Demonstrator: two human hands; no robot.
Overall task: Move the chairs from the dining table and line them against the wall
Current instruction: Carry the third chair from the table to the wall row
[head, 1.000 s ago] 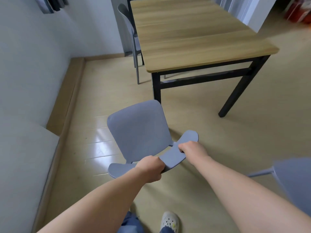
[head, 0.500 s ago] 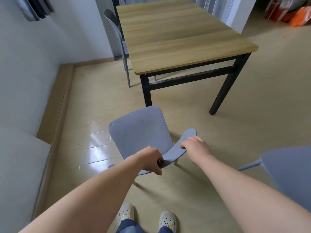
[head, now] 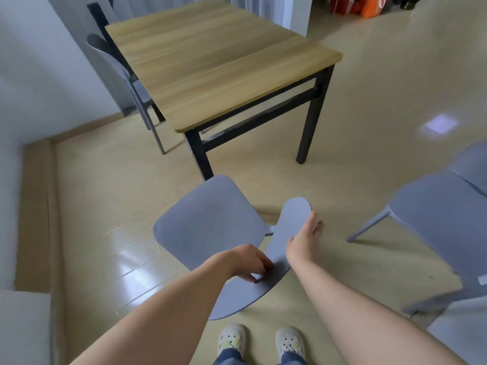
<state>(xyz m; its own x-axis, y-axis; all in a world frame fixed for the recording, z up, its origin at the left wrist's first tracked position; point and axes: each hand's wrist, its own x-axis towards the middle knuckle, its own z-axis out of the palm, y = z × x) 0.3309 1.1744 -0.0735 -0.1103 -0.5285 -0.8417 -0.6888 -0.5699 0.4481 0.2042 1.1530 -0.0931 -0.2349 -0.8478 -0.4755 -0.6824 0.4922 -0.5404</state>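
Note:
A grey-blue chair (head: 210, 225) stands on the floor just ahead of my feet, its seat facing the wooden dining table (head: 218, 67). My left hand (head: 247, 262) rests on the curved backrest with fingers curled over its top edge. My right hand (head: 305, 238) lies flat against the backrest's right end, fingers extended and apart. A second grey-blue chair (head: 442, 219) stands to my right. A third chair (head: 123, 75) is still tucked at the table's left side.
A white wall (head: 34, 75) with a tan baseboard step (head: 37, 206) runs along the left. Orange and red bags (head: 369, 6) lie on the floor at the far right. My white shoes (head: 261, 341) show at the bottom.
The chair swung round so its backrest runs away from me. My right hand let go and opened flat; my left grip loosened. The view shifted right, showing more of the second chair.

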